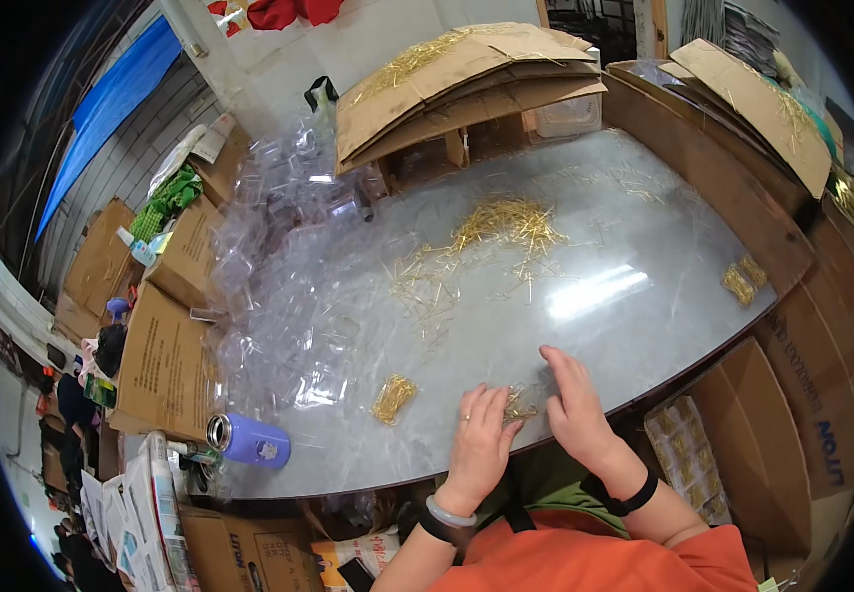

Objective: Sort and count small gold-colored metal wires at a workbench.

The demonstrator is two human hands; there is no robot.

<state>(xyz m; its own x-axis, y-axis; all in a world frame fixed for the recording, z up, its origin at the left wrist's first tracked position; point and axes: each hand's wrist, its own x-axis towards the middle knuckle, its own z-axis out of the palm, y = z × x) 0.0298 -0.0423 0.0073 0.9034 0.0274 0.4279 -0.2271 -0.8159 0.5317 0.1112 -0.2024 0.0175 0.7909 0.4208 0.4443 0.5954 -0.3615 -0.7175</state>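
Observation:
At the table's near edge, a small clear box point(519, 406) with thin gold pins in it lies between my hands. My left hand point(481, 440) is closed against its left side, thumb and fingers around it. To its right, my right hand point(579, 412) has its fingers stretched out and apart, with nothing in them. Left of my hands lies a filled clear box of gold pins point(393, 399). A loose heap of gold pins point(509, 223) is spread farther back on the grey table point(486, 340). At the right edge sit more filled boxes point(743, 281).
Many empty clear plastic boxes point(294, 286) pile up on the left. A purple bottle point(254, 440) lies at the near left. Cardboard sheets point(476, 79) form a cover at the back. A cardboard box point(733, 444) with packed trays point(685, 456) stands below the right edge.

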